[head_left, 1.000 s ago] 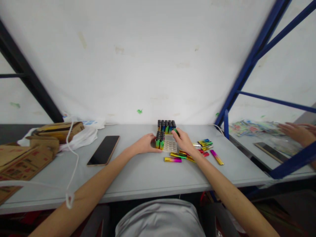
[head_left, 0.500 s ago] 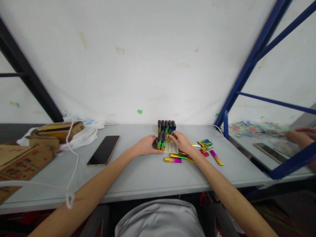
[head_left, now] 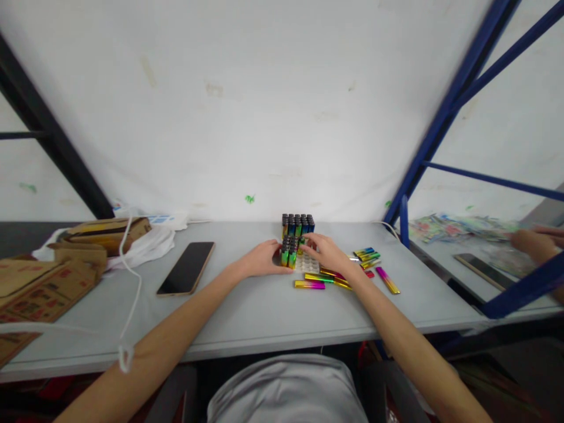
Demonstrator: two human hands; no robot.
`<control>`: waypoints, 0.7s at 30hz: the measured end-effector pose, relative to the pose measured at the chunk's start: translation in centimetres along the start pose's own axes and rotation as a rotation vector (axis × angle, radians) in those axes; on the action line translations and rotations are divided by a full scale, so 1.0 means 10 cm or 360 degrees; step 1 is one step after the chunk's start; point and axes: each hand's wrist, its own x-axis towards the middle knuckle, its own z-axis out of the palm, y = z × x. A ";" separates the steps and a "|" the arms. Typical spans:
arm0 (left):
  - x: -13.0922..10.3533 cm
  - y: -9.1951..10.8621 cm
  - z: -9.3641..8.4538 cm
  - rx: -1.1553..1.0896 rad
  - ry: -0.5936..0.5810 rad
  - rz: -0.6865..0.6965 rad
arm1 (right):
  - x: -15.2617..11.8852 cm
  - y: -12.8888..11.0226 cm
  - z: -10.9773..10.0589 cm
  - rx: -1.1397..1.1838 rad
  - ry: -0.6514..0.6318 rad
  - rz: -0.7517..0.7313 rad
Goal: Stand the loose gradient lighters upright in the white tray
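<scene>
A white tray (head_left: 311, 264) with rows of round holes lies on the table, its left part filled with upright black-topped, green-gold lighters (head_left: 288, 252). My left hand (head_left: 264, 258) is wrapped around the left side of this group, thumb at the front and fingers behind. My right hand (head_left: 324, 251) reaches over the tray from the right. Its fingertips pinch a yellow-green lighter (head_left: 301, 244) standing beside the filled rows; the fingers partly hide it. Several loose metallic tubes, such as a gold-purple one (head_left: 309, 285), lie in front and to the right.
A second block of upright lighters (head_left: 298, 223) stands behind, near the wall. A phone (head_left: 185, 268) lies to the left, with opened cardboard boxes (head_left: 39, 282) and a white cable (head_left: 132, 294) further left. Blue metal posts (head_left: 423, 158) rise at the right; another person's hand (head_left: 533, 244) is beyond them.
The lighter in my right hand has gone from leaning to more upright beside the filled rows. My right hand has shifted slightly left; my left hand stays put.
</scene>
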 end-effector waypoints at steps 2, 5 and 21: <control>0.00 0.00 -0.01 -0.0003 -0.0006 0.0000 | -0.04 0.00 -0.14 0.0082 -0.0072 0.0040; 0.01 0.00 -0.03 -0.0036 -0.0018 0.0000 | -0.16 -0.01 -0.42 0.0157 -0.0207 0.0108; 0.02 0.00 -0.05 -0.0006 -0.0042 -0.0021 | -1.20 0.03 -0.70 -0.0227 -0.0181 0.0262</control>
